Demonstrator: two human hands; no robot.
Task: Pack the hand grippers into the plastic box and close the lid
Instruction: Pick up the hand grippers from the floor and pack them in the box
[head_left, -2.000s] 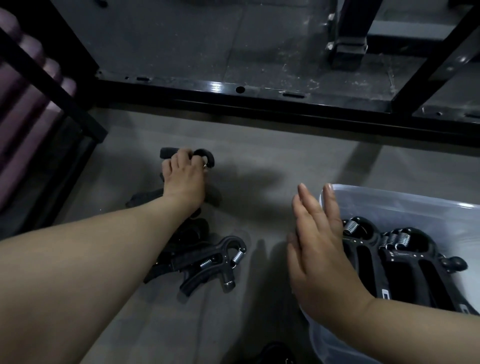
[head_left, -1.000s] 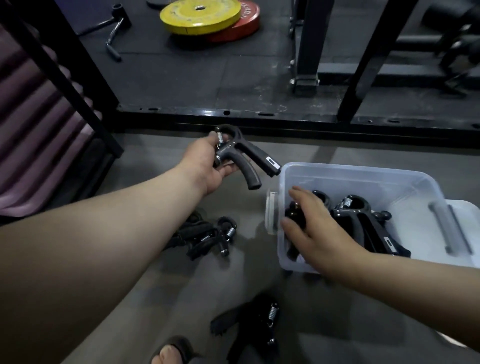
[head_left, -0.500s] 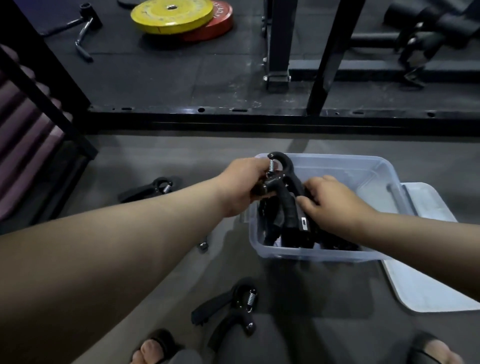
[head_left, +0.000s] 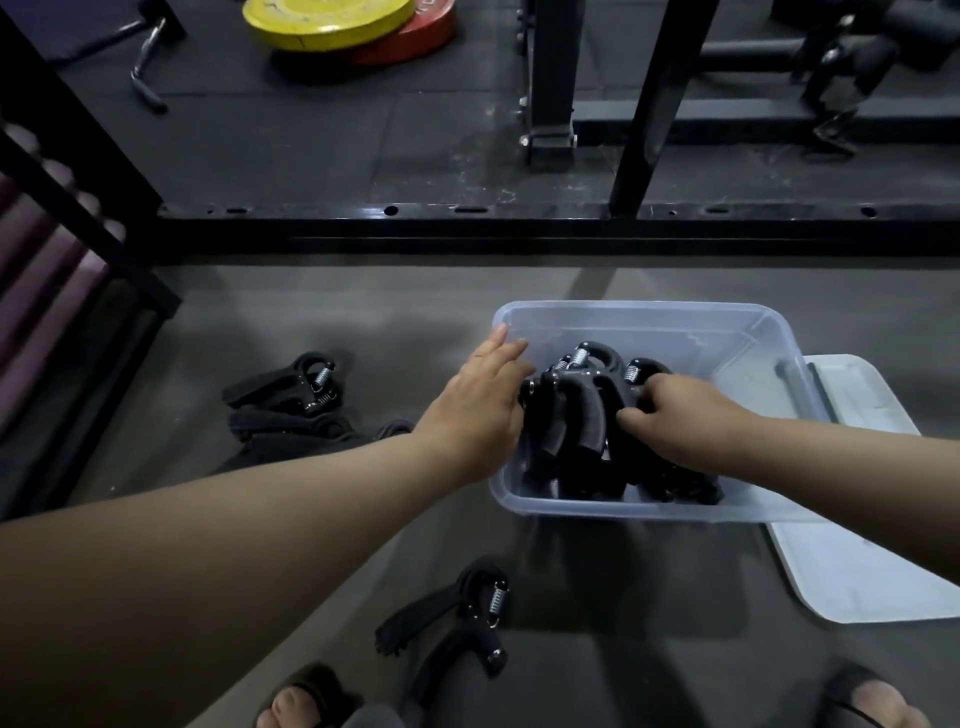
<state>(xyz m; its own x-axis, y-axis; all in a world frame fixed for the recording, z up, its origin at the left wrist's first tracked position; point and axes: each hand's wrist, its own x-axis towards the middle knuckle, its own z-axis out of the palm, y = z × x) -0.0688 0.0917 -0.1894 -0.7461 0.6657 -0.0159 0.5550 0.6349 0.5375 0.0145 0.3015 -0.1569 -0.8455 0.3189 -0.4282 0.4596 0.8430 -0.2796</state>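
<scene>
Grey floor (head_left: 363, 312), black rack frame (head_left: 519, 228), yellow weight plate (head_left: 322, 21), dim light

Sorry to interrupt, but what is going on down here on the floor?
A person is packing black hand grippers into a clear plastic box on the floor. Both hands are in the box: the left hand rests against the grippers with fairly straight fingers, and the right hand curls its fingers onto them. The job isn't finished: a loose pile lies to the left, one more gripper lies near the feet, and the lid lies off, beside the box.
</scene>
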